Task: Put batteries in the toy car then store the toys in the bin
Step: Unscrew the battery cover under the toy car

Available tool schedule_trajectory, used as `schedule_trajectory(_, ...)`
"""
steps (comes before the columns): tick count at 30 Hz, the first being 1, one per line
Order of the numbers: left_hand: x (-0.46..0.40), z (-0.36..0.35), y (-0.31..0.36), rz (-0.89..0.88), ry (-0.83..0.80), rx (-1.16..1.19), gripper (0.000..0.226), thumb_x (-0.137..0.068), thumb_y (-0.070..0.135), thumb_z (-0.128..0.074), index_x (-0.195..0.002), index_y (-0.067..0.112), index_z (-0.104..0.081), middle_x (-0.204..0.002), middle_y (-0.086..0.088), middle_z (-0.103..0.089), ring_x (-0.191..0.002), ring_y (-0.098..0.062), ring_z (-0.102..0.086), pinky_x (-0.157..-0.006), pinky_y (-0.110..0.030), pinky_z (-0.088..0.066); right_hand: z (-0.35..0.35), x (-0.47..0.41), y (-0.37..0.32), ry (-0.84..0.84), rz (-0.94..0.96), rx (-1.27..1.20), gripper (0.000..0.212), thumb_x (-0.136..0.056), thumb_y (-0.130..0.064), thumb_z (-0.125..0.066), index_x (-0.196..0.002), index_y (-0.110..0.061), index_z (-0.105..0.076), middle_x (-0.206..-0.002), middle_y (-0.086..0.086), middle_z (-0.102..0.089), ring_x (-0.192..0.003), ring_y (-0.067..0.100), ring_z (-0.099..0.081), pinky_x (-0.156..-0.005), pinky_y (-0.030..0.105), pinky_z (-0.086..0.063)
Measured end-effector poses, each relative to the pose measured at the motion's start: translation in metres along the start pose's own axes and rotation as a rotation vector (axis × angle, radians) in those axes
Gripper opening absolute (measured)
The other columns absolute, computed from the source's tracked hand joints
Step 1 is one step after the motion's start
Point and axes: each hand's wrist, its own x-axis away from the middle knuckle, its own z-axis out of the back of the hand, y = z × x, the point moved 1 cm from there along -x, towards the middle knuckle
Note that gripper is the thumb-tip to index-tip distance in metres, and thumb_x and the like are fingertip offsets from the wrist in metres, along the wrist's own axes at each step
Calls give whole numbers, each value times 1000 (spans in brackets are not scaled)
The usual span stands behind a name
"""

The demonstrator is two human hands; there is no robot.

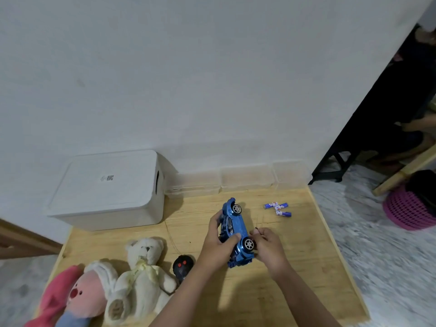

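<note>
Pale wood forms the low bench (295, 267), set against a white wall over speckled grey flooring. At its back left stands a lidded white bin (108, 192); three blue batteries (278, 208) lie near the far right. Plush toys, among them a cream teddy bear (141, 274), sprawl front left. Left hand (217, 244) grips the blue toy car (236, 230), tilted on its side. Right hand (269, 244), fingers curled, touches the car's rear wheel.

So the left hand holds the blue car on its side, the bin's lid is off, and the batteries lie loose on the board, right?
Not quite: the head view shows the bin with its lid on. The rest stands: the left hand holds the blue car on its side, and the batteries lie loose on the board.
</note>
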Motion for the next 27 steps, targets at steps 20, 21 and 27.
schedule_trajectory(20,0,9,27,-137,94,51,56,-99,18,-46,-148,29,-21,-130,10,-55,-112,1,-56,-102,-30,-44,-5,26,-53,72,151,-367,12,-98,-14,-47,-92,-8,-56,-88,10,-71,-84,20,-69,-70,30,-56)
schedule_trajectory(21,0,9,26,-113,88,37,66,-98,16,-47,-151,28,-9,-134,7,-52,-111,0,-56,-100,-27,-44,-5,26,-54,75,159,-363,11,-97,-14,-48,-91,-10,-56,-89,9,-71,-85,20,-69,-72,31,-56)
schedule_trajectory(27,1,15,31,-127,103,-45,81,-92,18,-59,-149,39,-5,-132,6,-47,-107,-3,-59,-76,-13,-53,-6,24,-63,71,178,-362,13,-97,-12,-48,-86,-12,-55,-87,8,-70,-85,21,-69,-75,31,-56)
